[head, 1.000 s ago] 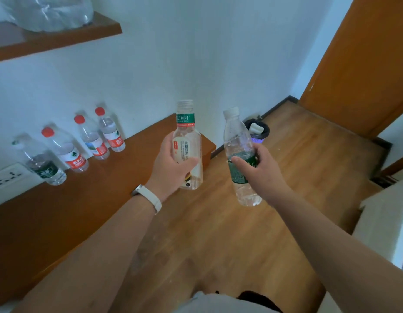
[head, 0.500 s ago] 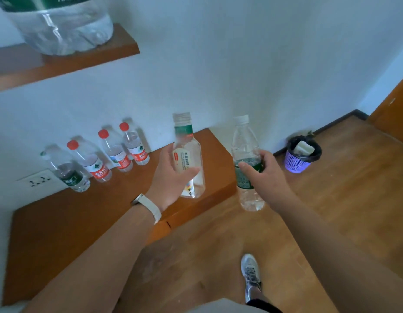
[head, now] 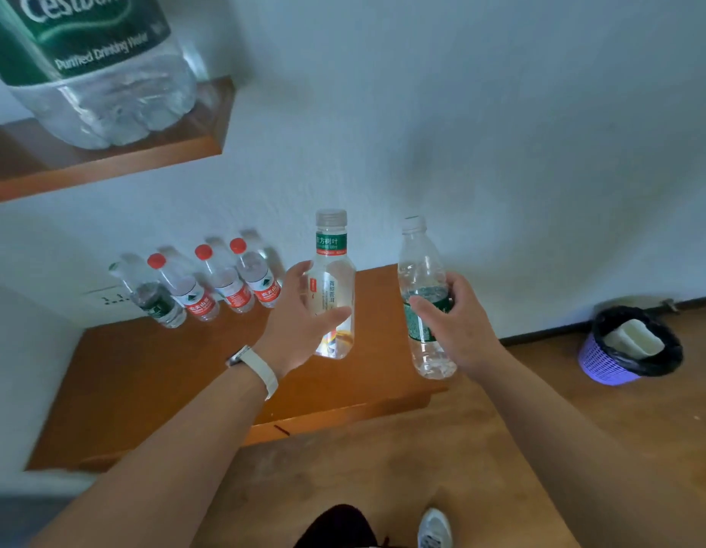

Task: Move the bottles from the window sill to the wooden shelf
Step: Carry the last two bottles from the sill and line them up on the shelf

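Observation:
My left hand [head: 300,322] grips a clear square-shouldered bottle [head: 331,270] with a green neck band, held upright above the low wooden shelf [head: 153,381]. My right hand [head: 458,326] holds a round clear water bottle [head: 420,267] with a green label and white cap, upright beside the shelf's right end. Against the wall at the back of the shelf stand three red-capped bottles [head: 228,286] and one green-labelled bottle [head: 153,298], in a row.
An upper wooden shelf [head: 106,164] at top left carries a large water jug [head: 94,69] with a green label. A purple waste basket [head: 628,346] with a black liner stands on the wood floor at right. A wall socket [head: 106,296] sits behind the row.
The view has swung left and closer to the wall; the low shelf and upper jug now fill more of the frame. Both hands still hold their bottles, now over the shelf's right part.

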